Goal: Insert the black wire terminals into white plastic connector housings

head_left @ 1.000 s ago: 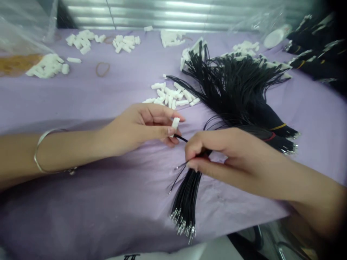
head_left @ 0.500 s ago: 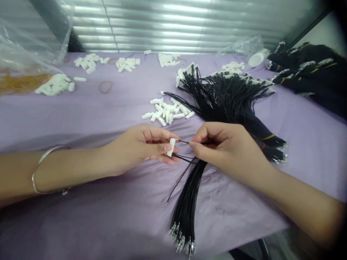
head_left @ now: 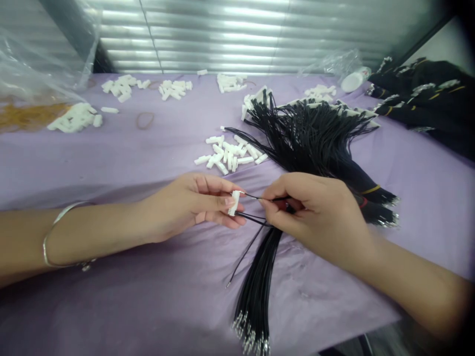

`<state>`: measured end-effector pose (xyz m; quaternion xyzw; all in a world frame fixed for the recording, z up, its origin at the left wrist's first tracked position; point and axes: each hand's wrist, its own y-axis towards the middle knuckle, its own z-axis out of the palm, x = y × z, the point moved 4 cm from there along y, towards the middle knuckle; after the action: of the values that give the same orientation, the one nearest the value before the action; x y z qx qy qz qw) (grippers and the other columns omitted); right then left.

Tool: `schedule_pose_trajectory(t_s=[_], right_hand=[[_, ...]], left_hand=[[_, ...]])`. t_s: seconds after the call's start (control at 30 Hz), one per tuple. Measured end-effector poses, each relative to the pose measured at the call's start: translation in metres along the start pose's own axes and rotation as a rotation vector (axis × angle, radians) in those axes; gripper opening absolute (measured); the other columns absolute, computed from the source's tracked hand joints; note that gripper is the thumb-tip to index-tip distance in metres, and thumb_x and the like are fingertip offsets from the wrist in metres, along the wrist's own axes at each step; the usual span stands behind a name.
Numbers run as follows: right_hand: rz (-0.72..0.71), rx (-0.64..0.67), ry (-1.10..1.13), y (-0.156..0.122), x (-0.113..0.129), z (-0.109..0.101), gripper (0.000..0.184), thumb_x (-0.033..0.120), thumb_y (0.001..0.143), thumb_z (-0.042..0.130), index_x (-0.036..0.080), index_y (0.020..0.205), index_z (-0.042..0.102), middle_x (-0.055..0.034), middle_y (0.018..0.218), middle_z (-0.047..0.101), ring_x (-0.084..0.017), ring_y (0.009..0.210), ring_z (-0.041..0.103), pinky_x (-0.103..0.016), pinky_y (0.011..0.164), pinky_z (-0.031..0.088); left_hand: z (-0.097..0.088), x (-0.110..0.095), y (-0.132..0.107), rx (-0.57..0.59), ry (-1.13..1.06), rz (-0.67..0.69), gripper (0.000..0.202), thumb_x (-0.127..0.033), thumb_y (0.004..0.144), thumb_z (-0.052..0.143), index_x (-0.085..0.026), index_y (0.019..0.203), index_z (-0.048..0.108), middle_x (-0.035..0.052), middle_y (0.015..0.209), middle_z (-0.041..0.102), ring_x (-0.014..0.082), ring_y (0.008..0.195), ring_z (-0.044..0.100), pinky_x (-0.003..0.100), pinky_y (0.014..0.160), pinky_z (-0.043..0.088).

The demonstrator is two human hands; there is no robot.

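My left hand (head_left: 193, 203) pinches a small white plastic connector (head_left: 234, 202) between thumb and fingers, just above the purple cloth. My right hand (head_left: 311, 212) is closed on a thin black wire (head_left: 256, 198), its metal tip right at the connector's top. The same hand also grips a bundle of black wires (head_left: 258, 282) that hangs toward me, ending in metal terminals. Other black wires run from the connector's lower side into the right hand.
A small heap of white connectors (head_left: 230, 153) lies behind the hands. A large fan of black wires with connectors (head_left: 315, 133) lies at right. More connector piles (head_left: 74, 118) and a rubber band (head_left: 144, 118) sit on the purple cloth (head_left: 111, 163). Plastic bags stand far left.
The right hand rose from the bundle with a single wire and brought its tip to the connector. In the last half second the tip moved closer in; the left hand stayed put.
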<state>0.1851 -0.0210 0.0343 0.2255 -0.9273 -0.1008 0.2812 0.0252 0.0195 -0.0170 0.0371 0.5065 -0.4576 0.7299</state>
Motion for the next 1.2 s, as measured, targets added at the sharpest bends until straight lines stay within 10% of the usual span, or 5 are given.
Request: schedule_pose_trajectory(t_s=[1.2], right_hand=[[-0.175,-0.077,-0.163,-0.0066,0.0057,-0.0006,0.012,0.004,0.075,0.058,0.014,0.069,0.061,0.003,0.057,0.052,-0.007,0.055,0.046,-0.022,0.051,0.036]], left_hand=[[0.0008,-0.0001,0.0008,0.062,0.1,-0.057,0.013,-0.011,0.078,0.068,-0.014,0.09,0.072,0.0021,0.079,0.072,0.0179,0.073,0.072,0.023,0.066,0.058]])
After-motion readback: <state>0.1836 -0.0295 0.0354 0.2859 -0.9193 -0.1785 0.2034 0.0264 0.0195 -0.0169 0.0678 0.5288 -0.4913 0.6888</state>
